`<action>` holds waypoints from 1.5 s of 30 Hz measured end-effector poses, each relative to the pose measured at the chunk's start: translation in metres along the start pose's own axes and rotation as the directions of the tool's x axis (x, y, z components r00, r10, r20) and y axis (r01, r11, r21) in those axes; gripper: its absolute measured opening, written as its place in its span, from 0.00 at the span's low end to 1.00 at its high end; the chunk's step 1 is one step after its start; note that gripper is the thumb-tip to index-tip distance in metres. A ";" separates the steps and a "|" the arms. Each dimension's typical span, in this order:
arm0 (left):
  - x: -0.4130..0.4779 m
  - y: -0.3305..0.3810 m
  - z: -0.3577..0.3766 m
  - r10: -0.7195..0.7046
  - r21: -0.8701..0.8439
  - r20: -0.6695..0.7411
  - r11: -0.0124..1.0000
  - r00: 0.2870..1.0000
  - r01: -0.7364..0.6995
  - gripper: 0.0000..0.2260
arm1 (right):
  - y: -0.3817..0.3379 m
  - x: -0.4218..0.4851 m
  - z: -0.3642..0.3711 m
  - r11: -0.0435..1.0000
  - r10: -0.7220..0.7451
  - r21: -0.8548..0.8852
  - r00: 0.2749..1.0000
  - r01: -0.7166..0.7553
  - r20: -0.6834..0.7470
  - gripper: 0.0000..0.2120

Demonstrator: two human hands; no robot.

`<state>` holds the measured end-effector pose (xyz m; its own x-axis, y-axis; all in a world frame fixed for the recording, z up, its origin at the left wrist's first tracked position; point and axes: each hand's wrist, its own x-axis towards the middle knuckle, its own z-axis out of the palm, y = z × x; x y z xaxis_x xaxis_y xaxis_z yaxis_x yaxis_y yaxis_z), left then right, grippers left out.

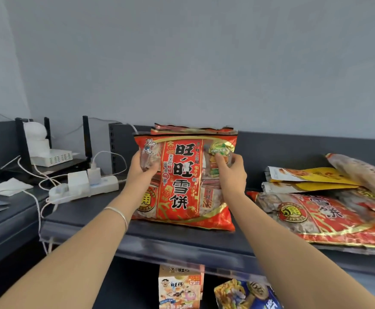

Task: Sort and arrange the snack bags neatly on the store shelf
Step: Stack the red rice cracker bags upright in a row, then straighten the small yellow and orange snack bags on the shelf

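Dark shelf (171,239) — red snack bag (182,175) upright, left hand (143,170) and right hand (232,172) gripping its sides.

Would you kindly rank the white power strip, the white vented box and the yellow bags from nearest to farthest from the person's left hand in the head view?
1. White power strip, just left of the left hand.
2. White vented box, farther left, near the back.
3. Yellow bags, away on the far right.
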<state>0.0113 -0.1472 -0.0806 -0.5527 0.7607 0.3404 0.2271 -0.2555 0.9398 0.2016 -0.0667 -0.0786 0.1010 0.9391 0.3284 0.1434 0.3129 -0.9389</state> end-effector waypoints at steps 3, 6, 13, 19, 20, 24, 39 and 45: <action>0.006 -0.003 0.005 0.028 0.161 -0.043 0.987 0.999 -0.020 0.30 | 0.001 0.000 -0.002 0.997 -0.015 -0.073 1.000 0.015 0.003 0.27; 0.005 0.000 0.009 0.176 0.497 -0.197 0.866 0.964 -0.056 0.30 | 0.001 0.004 -0.001 0.992 0.032 -0.123 0.995 -0.020 0.093 0.24; 0.000 0.029 0.042 0.650 0.633 0.129 0.527 0.749 -0.567 0.13 | -0.003 0.007 -0.016 0.963 -0.071 -0.253 0.995 0.088 0.076 0.22; -0.013 0.038 0.111 0.642 0.343 0.469 0.500 0.607 -0.795 0.10 | -0.003 0.016 -0.061 0.878 -0.232 -0.430 0.973 0.210 0.003 0.16; -0.017 0.038 0.124 0.627 0.301 0.504 0.517 0.594 -0.801 0.11 | -0.001 0.019 -0.072 0.860 -0.236 -0.468 0.972 0.204 -0.011 0.15; -0.031 0.039 0.172 0.574 0.177 0.586 0.598 0.572 -0.782 0.11 | 0.010 0.029 -0.123 0.781 -0.224 -0.604 0.974 0.162 -0.029 0.13; -0.071 0.047 0.321 0.143 0.420 0.700 0.710 0.700 -0.565 0.18 | 0.010 0.092 -0.266 0.380 -0.077 -0.838 0.916 0.392 0.394 0.17; -0.067 0.049 0.335 0.125 0.537 0.656 0.616 0.745 -0.576 0.19 | 0.019 0.113 -0.281 0.214 0.020 -0.831 0.848 0.513 0.529 0.20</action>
<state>0.3277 -0.0111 -0.0675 0.1426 0.9256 0.3506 0.8889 -0.2755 0.3659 0.4926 0.0051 -0.0308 -0.4322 0.8780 0.2057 0.9008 0.4309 0.0535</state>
